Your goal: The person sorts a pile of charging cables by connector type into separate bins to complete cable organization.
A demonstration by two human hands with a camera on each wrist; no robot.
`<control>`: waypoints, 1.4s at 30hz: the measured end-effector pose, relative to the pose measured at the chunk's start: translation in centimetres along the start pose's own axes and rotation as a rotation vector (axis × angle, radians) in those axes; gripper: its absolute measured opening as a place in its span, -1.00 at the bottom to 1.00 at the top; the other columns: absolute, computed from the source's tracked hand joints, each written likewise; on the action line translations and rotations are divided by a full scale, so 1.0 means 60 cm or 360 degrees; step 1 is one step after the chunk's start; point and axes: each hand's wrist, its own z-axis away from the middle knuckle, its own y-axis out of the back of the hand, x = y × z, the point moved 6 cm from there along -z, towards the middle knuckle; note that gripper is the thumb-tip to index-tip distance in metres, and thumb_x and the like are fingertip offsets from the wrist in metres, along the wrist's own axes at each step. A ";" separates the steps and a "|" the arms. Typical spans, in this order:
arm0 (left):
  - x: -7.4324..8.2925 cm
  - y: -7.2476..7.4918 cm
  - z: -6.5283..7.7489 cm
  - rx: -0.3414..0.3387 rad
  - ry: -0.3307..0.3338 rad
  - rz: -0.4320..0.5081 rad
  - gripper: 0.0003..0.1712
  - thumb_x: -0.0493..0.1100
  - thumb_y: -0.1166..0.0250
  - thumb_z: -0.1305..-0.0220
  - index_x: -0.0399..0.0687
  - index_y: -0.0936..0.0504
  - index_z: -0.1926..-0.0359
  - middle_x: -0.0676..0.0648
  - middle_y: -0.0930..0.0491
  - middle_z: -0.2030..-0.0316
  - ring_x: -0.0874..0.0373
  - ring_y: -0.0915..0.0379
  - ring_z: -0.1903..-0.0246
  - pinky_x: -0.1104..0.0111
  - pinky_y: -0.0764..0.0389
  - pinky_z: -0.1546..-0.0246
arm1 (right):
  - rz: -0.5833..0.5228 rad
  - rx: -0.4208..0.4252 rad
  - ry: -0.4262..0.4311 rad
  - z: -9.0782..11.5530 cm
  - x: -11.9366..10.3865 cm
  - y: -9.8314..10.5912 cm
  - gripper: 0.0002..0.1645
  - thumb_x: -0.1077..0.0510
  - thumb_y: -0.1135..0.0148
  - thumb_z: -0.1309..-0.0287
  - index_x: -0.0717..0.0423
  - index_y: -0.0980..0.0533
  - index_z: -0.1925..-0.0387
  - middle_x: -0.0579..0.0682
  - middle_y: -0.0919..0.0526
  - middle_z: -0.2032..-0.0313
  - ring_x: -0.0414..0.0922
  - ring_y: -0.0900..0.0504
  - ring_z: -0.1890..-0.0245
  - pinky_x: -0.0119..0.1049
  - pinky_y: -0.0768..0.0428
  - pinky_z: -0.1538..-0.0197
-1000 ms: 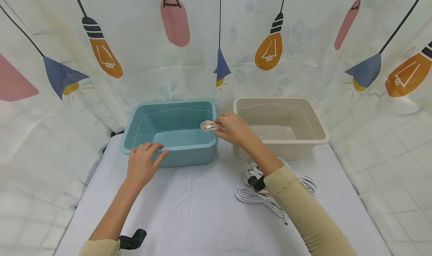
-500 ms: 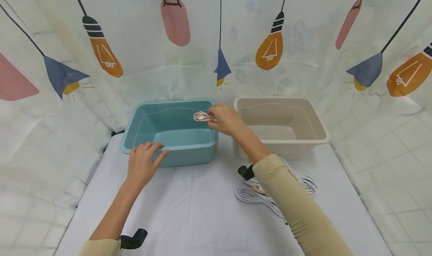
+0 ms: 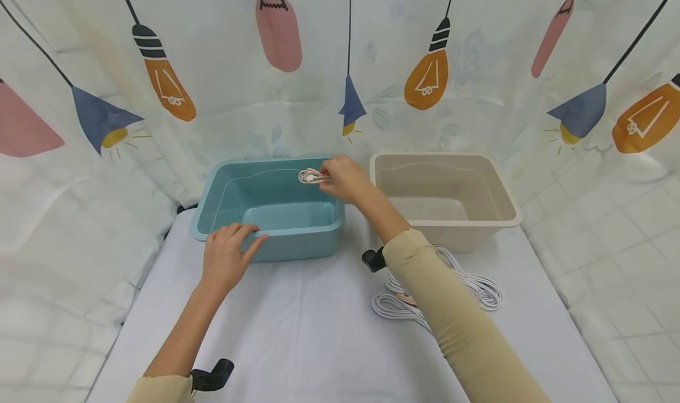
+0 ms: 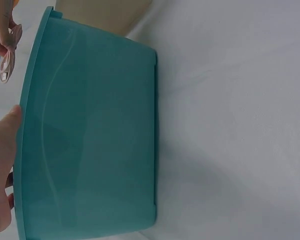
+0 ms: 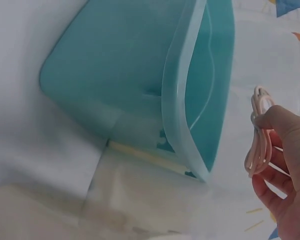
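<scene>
My right hand point(image 3: 345, 180) pinches a coiled pale pink charging cable point(image 3: 310, 176) above the right side of a teal plastic bin point(image 3: 289, 242). In the right wrist view the looped cable point(image 5: 260, 145) is held between the thumb and fingers, clear of the bin's rim. My left hand point(image 3: 225, 255) holds the bin's front rim near its left end. From the left wrist, the thumb point(image 4: 12, 119) shows at the rim, with fingertips partly hidden behind it. Inside the teal bin only bare floor and walls show.
A beige bin point(image 3: 451, 223) stands just right of the teal one. Several coiled white cables point(image 3: 480, 291) lie on the white-covered table point(image 3: 319, 332) in front of it, partly hidden under my right sleeve. A printed curtain point(image 3: 319, 114) hangs behind.
My right hand has carried the pink cable left and farther back, from the teal bin's right edge to over its inside. The left hand has stayed at the front rim.
</scene>
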 end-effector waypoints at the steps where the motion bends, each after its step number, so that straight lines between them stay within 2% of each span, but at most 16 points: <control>1: 0.000 -0.001 0.000 0.0002 -0.0002 0.0001 -0.70 -0.18 -0.60 -0.18 -0.25 -0.77 0.13 -0.25 -0.76 0.23 -0.29 -0.63 0.21 -0.27 -0.51 0.04 | 0.0006 -0.0002 -0.0005 -0.003 0.001 -0.003 -0.69 0.11 -0.35 -0.39 0.14 -0.69 -0.08 0.04 -0.74 0.05 -0.06 -0.63 0.07 -0.22 -0.65 0.03; 9: -0.001 -0.002 0.001 0.0004 0.0017 0.0005 -0.70 -0.18 -0.60 -0.18 -0.25 -0.77 0.13 -0.25 -0.75 0.24 -0.29 -0.63 0.22 -0.28 -0.51 0.02 | -0.0087 -0.0031 -0.0031 -0.023 -0.002 -0.015 -0.70 0.09 -0.34 -0.41 0.15 -0.69 -0.07 0.03 -0.74 0.06 -0.10 -0.60 0.13 -0.24 -0.63 0.02; 19: -0.004 -0.003 -0.001 -0.0018 0.0041 0.0009 -0.69 -0.15 -0.58 -0.21 -0.25 -0.77 0.12 -0.26 -0.75 0.22 -0.31 -0.63 0.18 -0.31 -0.49 -0.02 | -0.0242 -0.0023 -0.0099 -0.058 0.000 -0.022 -0.67 0.10 -0.31 -0.44 0.17 -0.67 -0.11 0.05 -0.72 0.01 -0.08 -0.62 0.09 -0.23 -0.62 -0.03; 25: -0.004 -0.002 -0.001 -0.0022 0.0044 -0.0001 -0.69 -0.16 -0.58 -0.20 -0.26 -0.77 0.12 -0.27 -0.75 0.22 -0.32 -0.63 0.19 -0.31 -0.50 0.00 | -0.0322 -0.0019 -0.0108 -0.076 0.005 -0.032 -0.53 0.08 -0.29 -0.50 0.23 -0.56 -0.29 0.16 -0.65 -0.17 0.00 -0.61 -0.15 -0.18 -0.59 -0.21; 34: -0.004 -0.002 0.000 -0.0009 0.0037 0.0008 -0.69 -0.15 -0.58 -0.21 -0.24 -0.77 0.12 -0.26 -0.76 0.22 -0.31 -0.63 0.20 -0.33 -0.50 -0.01 | -0.0331 0.0050 -0.0157 -0.053 0.021 -0.023 -0.52 0.08 -0.33 -0.47 0.20 -0.58 -0.29 0.17 -0.64 -0.18 0.02 -0.60 -0.19 -0.13 -0.61 -0.20; 42: -0.004 -0.004 0.000 -0.0030 0.0043 -0.0005 -0.69 -0.15 -0.58 -0.21 -0.25 -0.77 0.12 -0.26 -0.76 0.22 -0.32 -0.63 0.19 -0.33 -0.50 -0.02 | -0.0342 0.0128 -0.0109 -0.020 0.032 -0.009 -0.56 0.09 -0.35 -0.45 0.19 -0.60 -0.25 0.16 -0.67 -0.13 0.05 -0.63 -0.16 -0.13 -0.62 -0.18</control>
